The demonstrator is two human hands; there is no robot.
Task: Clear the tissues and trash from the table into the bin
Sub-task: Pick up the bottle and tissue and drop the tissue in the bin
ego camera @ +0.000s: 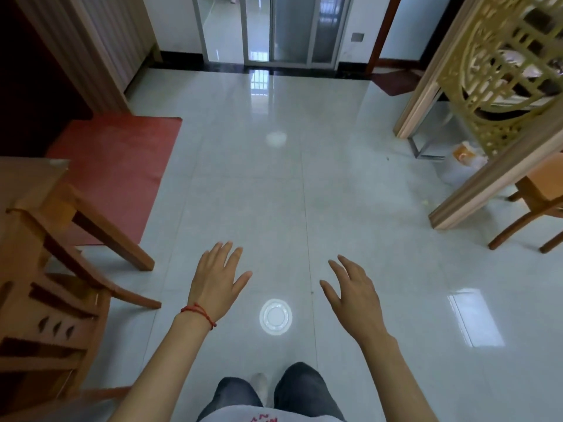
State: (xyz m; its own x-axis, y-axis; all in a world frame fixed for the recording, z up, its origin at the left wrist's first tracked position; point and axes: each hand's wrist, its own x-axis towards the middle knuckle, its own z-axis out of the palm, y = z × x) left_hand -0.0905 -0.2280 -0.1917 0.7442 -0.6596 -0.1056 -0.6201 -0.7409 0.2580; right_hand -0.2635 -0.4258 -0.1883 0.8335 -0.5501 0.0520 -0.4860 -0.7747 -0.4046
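Observation:
My left hand (217, 278) and my right hand (353, 295) are held out in front of me over a glossy tiled floor, fingers spread and relaxed, holding nothing. A red string bracelet sits on my left wrist. A corner of a glass-topped wooden table (33, 175) shows at the left edge. A pale bin lined with a bag (464, 164) stands on the floor at the right, partly hidden by a wooden partition. No tissues or trash are in view.
A wooden chair (51, 315) stands at my lower left. A red mat (115, 166) lies beyond it. A gold lattice screen (502, 86) and another chair (536, 205) are at the right. Sliding glass doors (274, 28) are straight ahead.

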